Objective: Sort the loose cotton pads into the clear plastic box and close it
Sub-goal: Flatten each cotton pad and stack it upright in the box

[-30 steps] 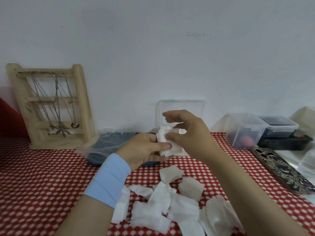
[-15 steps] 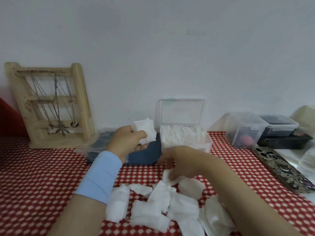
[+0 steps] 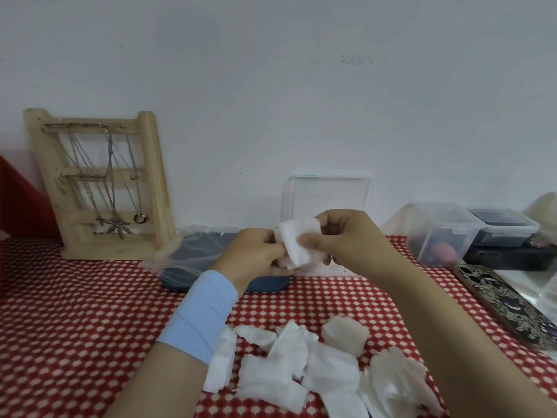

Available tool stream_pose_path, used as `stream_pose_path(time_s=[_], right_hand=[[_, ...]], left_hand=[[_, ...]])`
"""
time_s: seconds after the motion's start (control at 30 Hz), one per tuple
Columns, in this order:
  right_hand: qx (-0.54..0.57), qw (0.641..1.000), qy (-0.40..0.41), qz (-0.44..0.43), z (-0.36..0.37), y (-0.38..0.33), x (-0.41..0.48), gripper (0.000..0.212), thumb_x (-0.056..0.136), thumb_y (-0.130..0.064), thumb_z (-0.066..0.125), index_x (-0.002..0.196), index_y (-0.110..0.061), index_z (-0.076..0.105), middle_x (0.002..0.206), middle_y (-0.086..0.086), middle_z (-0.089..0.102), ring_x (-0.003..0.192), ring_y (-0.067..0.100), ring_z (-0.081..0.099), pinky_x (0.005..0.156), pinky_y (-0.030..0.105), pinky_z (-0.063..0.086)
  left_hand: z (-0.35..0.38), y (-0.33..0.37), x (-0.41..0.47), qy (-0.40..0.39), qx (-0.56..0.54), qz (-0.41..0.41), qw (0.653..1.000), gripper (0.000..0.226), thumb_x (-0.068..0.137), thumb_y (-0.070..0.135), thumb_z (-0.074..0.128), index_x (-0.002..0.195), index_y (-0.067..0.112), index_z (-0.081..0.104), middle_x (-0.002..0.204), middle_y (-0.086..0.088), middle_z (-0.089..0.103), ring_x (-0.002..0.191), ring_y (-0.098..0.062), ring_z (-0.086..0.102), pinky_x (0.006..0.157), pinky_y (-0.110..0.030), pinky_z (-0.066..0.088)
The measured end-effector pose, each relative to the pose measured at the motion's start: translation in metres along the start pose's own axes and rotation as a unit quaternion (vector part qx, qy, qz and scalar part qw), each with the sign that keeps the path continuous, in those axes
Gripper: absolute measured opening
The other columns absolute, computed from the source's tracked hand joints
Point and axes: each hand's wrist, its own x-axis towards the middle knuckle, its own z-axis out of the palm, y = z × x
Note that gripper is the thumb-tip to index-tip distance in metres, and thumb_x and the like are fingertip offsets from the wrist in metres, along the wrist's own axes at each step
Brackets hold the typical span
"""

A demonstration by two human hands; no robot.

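Note:
Both hands meet in front of the clear plastic box (image 3: 327, 194), whose lid stands open against the wall. My left hand (image 3: 253, 254) grips a small stack of white cotton pads (image 3: 297, 244) from the left. My right hand (image 3: 346, 239) pinches the same stack from the right, thumb on the front pad. The hands hide the box's body and its contents. Several loose cotton pads (image 3: 298, 366) lie in a heap on the red checked cloth near me.
A wooden jewellery stand (image 3: 99, 185) with necklaces leans at the back left. A dark blue case in a clear bag (image 3: 196, 254) lies left of the box. Small lidded containers (image 3: 446, 236) and a patterned phone case (image 3: 506, 303) sit on the right.
My right hand has come up from the heap with a pad and joined the left hand, which shifted right with its stack. The two now hold the pads together before the box.

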Motion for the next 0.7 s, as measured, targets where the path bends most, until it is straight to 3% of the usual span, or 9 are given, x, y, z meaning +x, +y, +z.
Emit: stream_pose_path(time_s=[0.2, 0.33, 0.43, 0.53, 0.63, 0.7], right_hand=[[-0.076, 0.995, 0.068, 0.023, 0.004, 0.006, 0.006, 0.010, 0.081, -0.027, 0.083, 0.083, -0.022, 0.075, 0.072, -0.008, 0.072, 0.047, -0.006, 0.057, 0.047, 0.010, 0.042], [-0.089, 0.993, 0.067, 0.022, 0.003, 0.008, 0.006, 0.013, 0.077, -0.025, 0.086, 0.079, -0.025, 0.073, 0.073, -0.012, 0.069, 0.053, -0.007, 0.055, 0.053, 0.009, 0.042], [-0.057, 0.995, 0.076, 0.038, 0.002, 0.008, 0.006, 0.025, 0.077, -0.027, 0.085, 0.097, -0.027, 0.070, 0.086, -0.010, 0.068, 0.068, 0.000, 0.060, 0.061, 0.017, 0.047], [0.052, 0.993, 0.002, 0.109, -0.004, 0.009, 0.005, 0.036, 0.084, -0.036, 0.079, 0.117, -0.028, 0.068, 0.100, -0.005, 0.074, 0.090, 0.016, 0.071, 0.069, 0.029, 0.055], [0.102, 0.984, -0.051, 0.138, -0.011, 0.014, 0.004, 0.031, 0.086, -0.038, 0.077, 0.111, -0.021, 0.075, 0.101, 0.000, 0.078, 0.100, 0.027, 0.073, 0.090, 0.044, 0.058], [0.126, 0.980, -0.057, 0.143, -0.011, 0.015, 0.004, 0.029, 0.087, -0.035, 0.076, 0.108, -0.015, 0.076, 0.100, 0.004, 0.078, 0.100, 0.029, 0.073, 0.091, 0.044, 0.057]], left_hand=[[0.007, 0.001, -0.003, -0.025, -0.080, -0.015, 0.996, 0.024, 0.099, 0.008, 0.060, 0.119, -0.003, 0.067, 0.108, -0.017, 0.074, 0.092, -0.027, 0.076, 0.064, -0.030, 0.061], [0.009, 0.005, -0.004, -0.040, -0.155, -0.029, 0.987, 0.033, 0.101, 0.025, 0.057, 0.119, -0.001, 0.064, 0.108, -0.021, 0.074, 0.093, -0.031, 0.075, 0.070, -0.042, 0.064], [0.011, 0.006, -0.006, -0.059, -0.095, -0.001, 0.994, 0.035, 0.092, 0.020, 0.071, 0.120, 0.000, 0.067, 0.107, -0.014, 0.076, 0.091, -0.023, 0.076, 0.067, -0.032, 0.063], [0.011, 0.003, -0.007, -0.075, -0.065, 0.015, 0.995, 0.036, 0.088, 0.000, 0.071, 0.123, 0.001, 0.063, 0.110, -0.011, 0.074, 0.093, -0.022, 0.075, 0.067, -0.027, 0.061], [0.010, 0.003, -0.007, -0.089, -0.063, 0.021, 0.994, 0.037, 0.087, -0.003, 0.071, 0.122, 0.005, 0.064, 0.112, -0.009, 0.074, 0.098, -0.023, 0.075, 0.072, -0.030, 0.062], [0.009, 0.002, -0.006, -0.093, -0.070, 0.020, 0.993, 0.034, 0.087, -0.002, 0.070, 0.120, 0.007, 0.065, 0.112, -0.008, 0.075, 0.097, -0.022, 0.075, 0.070, -0.029, 0.062]])
